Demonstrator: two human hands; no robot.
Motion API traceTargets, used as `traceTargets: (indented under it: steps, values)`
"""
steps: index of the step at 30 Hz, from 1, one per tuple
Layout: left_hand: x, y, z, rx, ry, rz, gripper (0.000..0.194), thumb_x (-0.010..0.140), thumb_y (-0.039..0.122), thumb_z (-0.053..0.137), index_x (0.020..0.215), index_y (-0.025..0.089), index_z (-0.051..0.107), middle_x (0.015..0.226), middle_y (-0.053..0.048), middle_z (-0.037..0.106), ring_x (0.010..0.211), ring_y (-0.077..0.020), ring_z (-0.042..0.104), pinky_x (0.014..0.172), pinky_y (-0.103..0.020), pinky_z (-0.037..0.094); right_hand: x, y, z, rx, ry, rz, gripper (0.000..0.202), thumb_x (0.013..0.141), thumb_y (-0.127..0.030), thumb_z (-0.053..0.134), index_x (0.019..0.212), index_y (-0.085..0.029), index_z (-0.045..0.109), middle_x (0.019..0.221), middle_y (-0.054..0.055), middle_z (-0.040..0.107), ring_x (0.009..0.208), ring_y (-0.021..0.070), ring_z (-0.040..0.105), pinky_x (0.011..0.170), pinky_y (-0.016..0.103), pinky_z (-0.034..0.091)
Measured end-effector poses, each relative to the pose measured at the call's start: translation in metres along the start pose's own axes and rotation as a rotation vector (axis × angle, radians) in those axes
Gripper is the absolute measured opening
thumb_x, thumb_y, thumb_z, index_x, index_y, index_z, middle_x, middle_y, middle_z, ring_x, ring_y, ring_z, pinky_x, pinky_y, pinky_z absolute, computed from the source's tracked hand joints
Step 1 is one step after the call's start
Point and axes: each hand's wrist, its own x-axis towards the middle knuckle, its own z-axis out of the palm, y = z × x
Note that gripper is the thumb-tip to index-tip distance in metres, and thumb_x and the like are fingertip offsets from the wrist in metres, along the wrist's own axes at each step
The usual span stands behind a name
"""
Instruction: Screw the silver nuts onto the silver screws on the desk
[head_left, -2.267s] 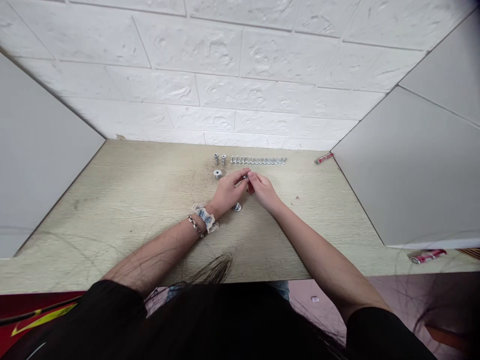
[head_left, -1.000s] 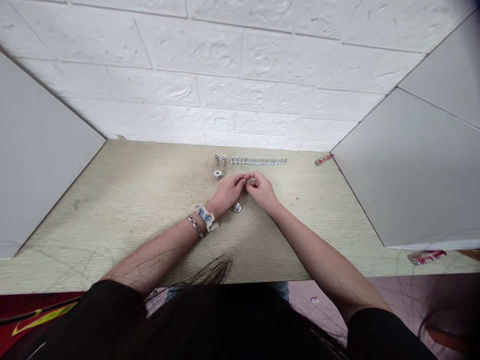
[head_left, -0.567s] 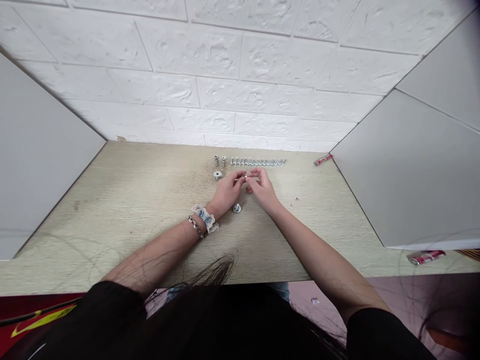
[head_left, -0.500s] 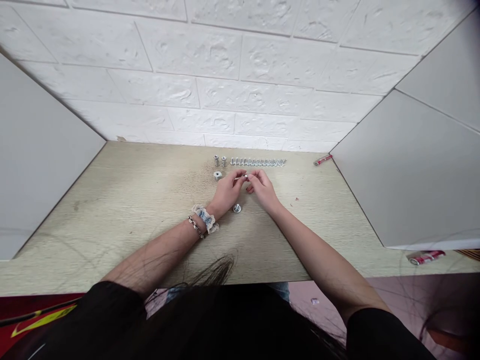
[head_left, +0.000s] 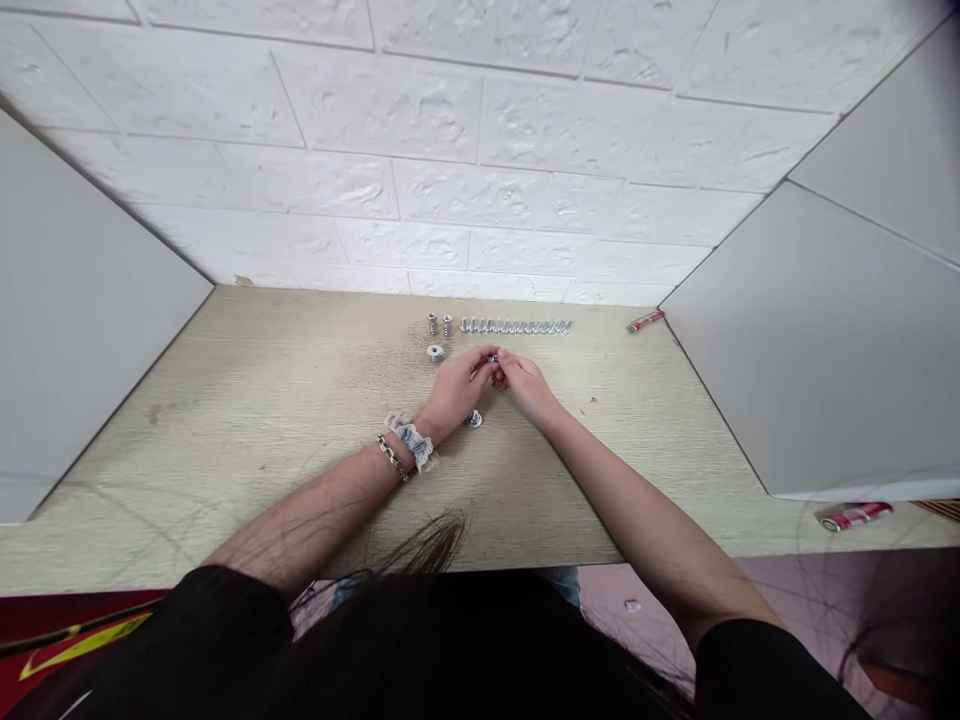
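Over the tabletop, my left hand (head_left: 457,385) and my right hand (head_left: 527,386) meet with fingers pinched around a small silver fastener (head_left: 493,359). Fingertips cover most of it, so I cannot tell whether it is a bolt, a nut or both. Close to my left wrist sits a bolt with a washer (head_left: 475,419). A short stack of washers (head_left: 435,353) stands left of my left hand. Beyond it are two small stacks of nuts (head_left: 448,325). A row of several bolts (head_left: 517,326) stands behind my hands.
The pale wooden table (head_left: 300,400) ends at a white brick wall (head_left: 435,180). Grey panels enclose the left (head_left: 82,310) and right (head_left: 787,350) sides. One red battery (head_left: 646,321) lies at the back right, another red battery (head_left: 855,516) near the front right edge.
My hands have drawn closer together, and my right fingers now cover more of the fastener. The bolts, nuts and washers on the table have stayed put.
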Motion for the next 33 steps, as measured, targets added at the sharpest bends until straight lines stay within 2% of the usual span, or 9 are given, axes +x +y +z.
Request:
traceTargets:
  steps: [10,13,15,17,23,27,30,33]
  values:
    - [0.002,0.0,0.0,0.028,0.013,-0.017,0.027,0.085,0.021,0.044,0.103,0.018,0.063,0.102,-0.004,0.068,0.092,-0.0143,0.06,0.086,-0.027,0.045,-0.003,-0.005,0.002,-0.066,0.011,-0.014,0.025,0.077,-0.044,0.046,0.071,-0.02,0.051,0.062,-0.004,0.047,0.057,0.0102,0.046,0.057,0.025,0.04]
    - [0.003,-0.001,0.001,0.038,0.001,-0.029,0.028,0.085,0.018,0.042,0.104,0.018,0.063,0.104,-0.004,0.067,0.095,-0.0148,0.06,0.089,-0.028,0.044,-0.002,-0.002,0.002,-0.123,0.019,-0.044,0.016,0.075,-0.034,0.048,0.081,-0.02,0.052,0.071,-0.003,0.053,0.063,0.0105,0.048,0.06,0.024,0.04]
    - [0.003,-0.003,0.001,0.032,-0.012,-0.038,0.03,0.085,0.017,0.041,0.105,0.018,0.063,0.106,-0.004,0.067,0.097,-0.0152,0.059,0.09,-0.029,0.044,-0.002,0.0,0.002,-0.151,0.035,-0.072,0.018,0.073,-0.03,0.05,0.088,-0.02,0.052,0.08,-0.003,0.056,0.067,0.0104,0.049,0.063,0.025,0.041]
    - [0.004,-0.004,0.001,0.02,-0.02,-0.049,0.03,0.085,0.016,0.041,0.106,0.017,0.062,0.107,-0.004,0.067,0.098,-0.0154,0.059,0.091,-0.029,0.044,-0.002,0.001,0.002,-0.175,0.049,-0.087,0.019,0.072,-0.028,0.05,0.09,-0.02,0.051,0.084,-0.002,0.057,0.066,0.0099,0.049,0.063,0.025,0.041]
    - [0.007,-0.007,0.001,-0.029,-0.027,-0.112,0.027,0.084,0.018,0.044,0.103,0.017,0.063,0.104,-0.004,0.067,0.095,-0.0157,0.061,0.089,-0.029,0.045,0.0,0.003,0.001,-0.224,0.065,-0.087,0.015,0.068,-0.022,0.049,0.083,-0.02,0.05,0.078,-0.003,0.054,0.06,0.0089,0.047,0.06,0.025,0.04]
    - [0.008,-0.011,0.003,-0.09,-0.007,-0.146,0.026,0.084,0.02,0.044,0.103,0.016,0.062,0.102,-0.006,0.068,0.093,-0.0161,0.062,0.087,-0.03,0.047,0.002,0.006,0.0,-0.137,0.068,-0.061,0.029,0.063,-0.014,0.044,0.091,-0.022,0.047,0.083,-0.004,0.054,0.057,0.0075,0.048,0.059,0.025,0.042]
    - [0.008,-0.013,0.004,-0.127,0.017,-0.157,0.026,0.084,0.021,0.046,0.103,0.016,0.062,0.101,-0.006,0.068,0.089,-0.0158,0.062,0.084,-0.03,0.048,0.001,0.004,0.0,-0.059,0.087,-0.03,0.028,0.065,-0.017,0.046,0.092,-0.023,0.045,0.084,-0.005,0.053,0.054,0.0065,0.049,0.057,0.025,0.043]
    - [0.007,-0.012,0.004,-0.138,0.043,-0.134,0.025,0.083,0.023,0.048,0.103,0.015,0.062,0.102,-0.007,0.067,0.088,-0.0152,0.062,0.084,-0.029,0.048,-0.001,0.0,0.001,0.012,0.111,-0.008,0.017,0.072,-0.029,0.05,0.086,-0.022,0.044,0.08,-0.004,0.052,0.054,0.0065,0.051,0.056,0.024,0.043]
